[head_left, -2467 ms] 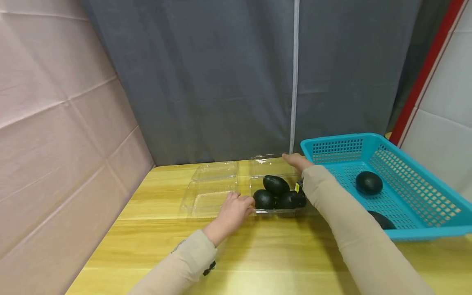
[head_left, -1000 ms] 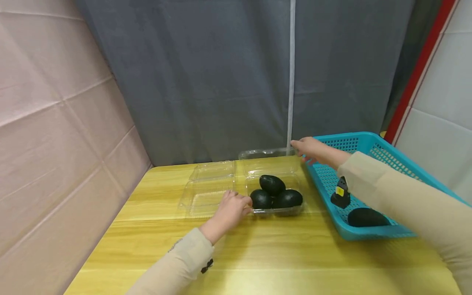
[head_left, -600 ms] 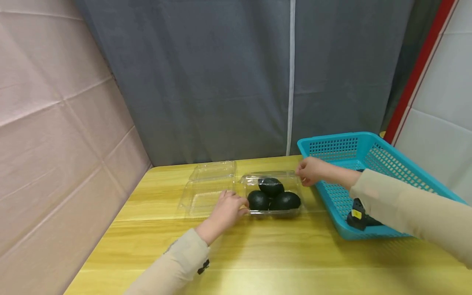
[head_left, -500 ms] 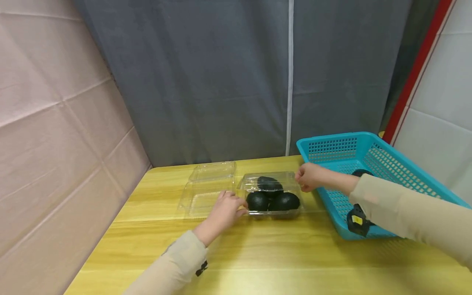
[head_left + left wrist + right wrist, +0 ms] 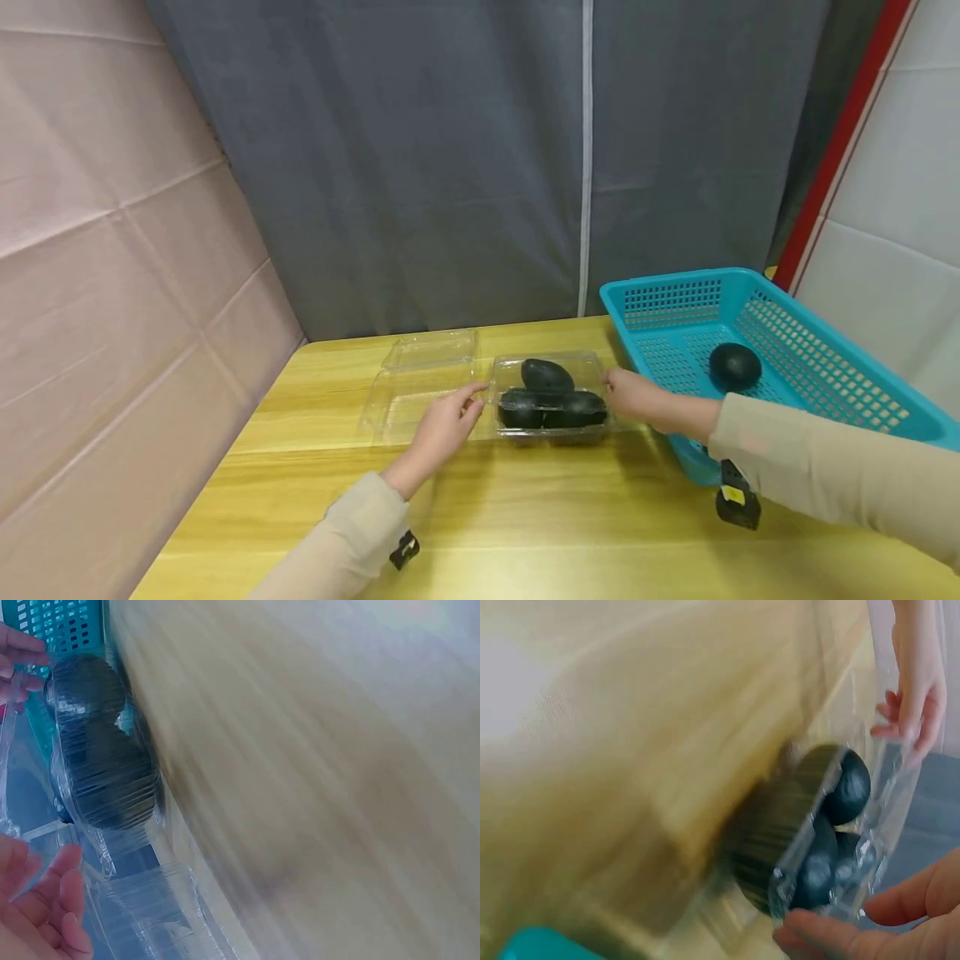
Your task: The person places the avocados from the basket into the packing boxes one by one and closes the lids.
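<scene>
A clear clamshell box (image 5: 551, 402) holds three dark avocados (image 5: 546, 375) on the yellow table, its lid lying down over them. My right hand (image 5: 628, 395) pinches the lid's right edge; in the right wrist view a finger and thumb (image 5: 832, 934) grip the lid's corner over the avocados (image 5: 846, 787). My left hand (image 5: 448, 417) reaches to the box's left edge with fairly straight fingers touching it. In the blurred left wrist view its fingers (image 5: 64, 900) lie by the clear plastic beside the avocados (image 5: 105, 772).
A second clear clamshell (image 5: 423, 379) lies open and empty left of the box. A turquoise basket (image 5: 825, 379) at the right holds one avocado (image 5: 735, 365). A grey curtain hangs behind the table and a pink wall stands at the left.
The lid, raised behind the box a second ago, has swung down over the avocados with my right hand on it. My left hand shifted slightly along the box's left edge.
</scene>
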Available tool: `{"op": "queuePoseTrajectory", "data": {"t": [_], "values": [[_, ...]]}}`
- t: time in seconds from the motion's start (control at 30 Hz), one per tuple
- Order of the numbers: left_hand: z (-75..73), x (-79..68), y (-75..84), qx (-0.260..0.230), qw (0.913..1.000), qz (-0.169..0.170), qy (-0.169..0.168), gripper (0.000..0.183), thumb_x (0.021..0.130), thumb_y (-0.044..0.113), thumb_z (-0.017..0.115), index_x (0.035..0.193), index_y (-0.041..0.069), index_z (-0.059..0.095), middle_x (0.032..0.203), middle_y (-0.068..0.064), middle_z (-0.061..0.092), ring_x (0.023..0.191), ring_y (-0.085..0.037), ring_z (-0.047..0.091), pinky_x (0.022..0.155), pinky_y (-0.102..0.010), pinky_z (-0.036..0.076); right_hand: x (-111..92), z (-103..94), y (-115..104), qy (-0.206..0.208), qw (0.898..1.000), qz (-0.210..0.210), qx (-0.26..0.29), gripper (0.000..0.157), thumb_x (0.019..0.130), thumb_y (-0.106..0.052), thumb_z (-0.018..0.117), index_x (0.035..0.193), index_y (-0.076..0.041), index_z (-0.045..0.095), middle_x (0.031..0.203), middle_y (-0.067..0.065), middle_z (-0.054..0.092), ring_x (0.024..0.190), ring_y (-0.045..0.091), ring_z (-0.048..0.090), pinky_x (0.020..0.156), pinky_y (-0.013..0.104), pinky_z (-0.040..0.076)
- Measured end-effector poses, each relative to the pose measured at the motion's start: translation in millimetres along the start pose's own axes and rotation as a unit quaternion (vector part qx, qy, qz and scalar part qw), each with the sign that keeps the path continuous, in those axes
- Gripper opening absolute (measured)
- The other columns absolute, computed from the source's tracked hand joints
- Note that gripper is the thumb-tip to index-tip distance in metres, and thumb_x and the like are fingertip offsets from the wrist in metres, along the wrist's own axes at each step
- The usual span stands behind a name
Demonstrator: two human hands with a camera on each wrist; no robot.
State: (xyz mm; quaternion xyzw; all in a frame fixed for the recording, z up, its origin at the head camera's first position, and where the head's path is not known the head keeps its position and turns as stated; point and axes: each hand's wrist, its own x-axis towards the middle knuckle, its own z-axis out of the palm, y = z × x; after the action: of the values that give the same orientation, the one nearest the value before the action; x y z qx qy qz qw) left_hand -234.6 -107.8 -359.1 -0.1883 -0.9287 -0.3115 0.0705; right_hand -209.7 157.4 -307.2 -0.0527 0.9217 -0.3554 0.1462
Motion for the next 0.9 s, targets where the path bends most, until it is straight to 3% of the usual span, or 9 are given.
{"op": "queuePoseTrajectory", "data": {"t": [0.07, 0.23, 0.33, 0.43, 0.57, 0.67, 0.77, 0.9], "values": [[0.5, 0.2, 0.4, -0.004, 1.0000, 0.002, -0.005, 0.028, 0.094, 0.013, 0.045, 0.116, 0.008, 0.061, 0.093, -0.009, 0.068, 0.054, -0.010, 0.045, 0.049, -0.024, 0.038, -2, 4.6, 1, 0.002, 1.000, -0.004, -0.014, 0.042, 0.090, 0.008, 0.031, 0.130, 0.019, 0.026, 0.137, 0.039, 0.024, 0.124, 0.051, 0.027, 0.091, 0.048, 0.039], [1.2, -1.6, 1.2, -0.006, 0.9999, 0.005, -0.007, 0.025, 0.091, 0.014, 0.048, 0.103, 0.005, 0.068, 0.098, -0.008, 0.069, 0.066, -0.013, 0.057, 0.059, -0.027, 0.046, -8, 17.0, 9, 0.015, 1.000, -0.009, -0.005, 0.043, 0.093, 0.003, 0.026, 0.133, 0.019, 0.019, 0.138, 0.040, 0.020, 0.126, 0.051, 0.024, 0.098, 0.054, 0.032], [2.0, -2.5, 2.0, 0.001, 0.9999, 0.013, -0.007, 0.023, 0.089, 0.017, 0.052, 0.098, 0.006, 0.070, 0.096, -0.006, 0.070, 0.074, -0.014, 0.061, 0.064, -0.028, 0.049, -9, 23.9, 16, 0.035, 0.999, -0.009, 0.008, 0.039, 0.095, 0.001, 0.025, 0.130, 0.019, 0.023, 0.118, 0.038, 0.042, 0.095, 0.042, 0.050, 0.077, 0.043, 0.044], [4.0, -3.3, 1.8, 0.003, 0.9999, 0.016, -0.007, 0.020, 0.088, 0.016, 0.054, 0.094, 0.006, 0.070, 0.092, -0.005, 0.070, 0.072, -0.013, 0.060, 0.064, -0.028, 0.049, -11, 31.7, 22, 0.062, 0.998, -0.023, 0.004, 0.036, 0.095, 0.001, 0.027, 0.125, 0.019, 0.028, 0.101, 0.032, 0.050, 0.070, 0.027, 0.046, 0.058, 0.033, 0.036], [7.2, -3.6, 2.6, -0.003, 0.9999, 0.012, -0.009, 0.014, 0.085, 0.013, 0.058, 0.086, 0.006, 0.071, 0.085, -0.004, 0.070, 0.067, -0.010, 0.056, 0.061, -0.025, 0.047, -13, 43.5, 29, 0.099, 0.995, -0.033, 0.002, 0.037, 0.095, 0.000, 0.030, 0.126, 0.019, 0.026, 0.112, 0.037, 0.050, 0.081, 0.031, 0.054, 0.058, 0.033, 0.039], [8.6, -2.5, 4.2, -0.015, 0.9998, -0.001, -0.015, 0.011, 0.083, 0.012, 0.060, 0.081, 0.007, 0.070, 0.081, -0.003, 0.069, 0.063, -0.009, 0.050, 0.058, -0.024, 0.043, -14, 49.6, 33, 0.117, 0.993, -0.022, 0.026, 0.038, 0.096, -0.003, 0.031, 0.128, 0.017, 0.025, 0.120, 0.038, 0.047, 0.099, 0.041, 0.054, 0.070, 0.041, 0.046], [9.6, -1.5, 5.3, -0.024, 0.9995, -0.011, -0.014, 0.010, 0.080, 0.010, 0.060, 0.077, 0.007, 0.068, 0.076, -0.002, 0.067, 0.060, -0.009, 0.046, 0.055, -0.022, 0.040, -14, 52.1, 35, 0.132, 0.990, -0.018, 0.055, 0.033, 0.096, -0.005, 0.031, 0.124, 0.014, 0.030, 0.119, 0.036, 0.047, 0.109, 0.044, 0.048, 0.083, 0.048, 0.043], [11.9, 0.0, 5.4, -0.038, 0.9990, -0.021, -0.006, 0.007, 0.079, 0.005, 0.059, 0.076, 0.004, 0.066, 0.071, -0.002, 0.063, 0.060, -0.008, 0.046, 0.055, -0.021, 0.041, -12, 52.0, 39, 0.153, 0.984, -0.020, 0.090, 0.025, 0.096, -0.004, 0.032, 0.114, 0.012, 0.038, 0.105, 0.029, 0.052, 0.095, 0.037, 0.050, 0.078, 0.043, 0.042]]}}
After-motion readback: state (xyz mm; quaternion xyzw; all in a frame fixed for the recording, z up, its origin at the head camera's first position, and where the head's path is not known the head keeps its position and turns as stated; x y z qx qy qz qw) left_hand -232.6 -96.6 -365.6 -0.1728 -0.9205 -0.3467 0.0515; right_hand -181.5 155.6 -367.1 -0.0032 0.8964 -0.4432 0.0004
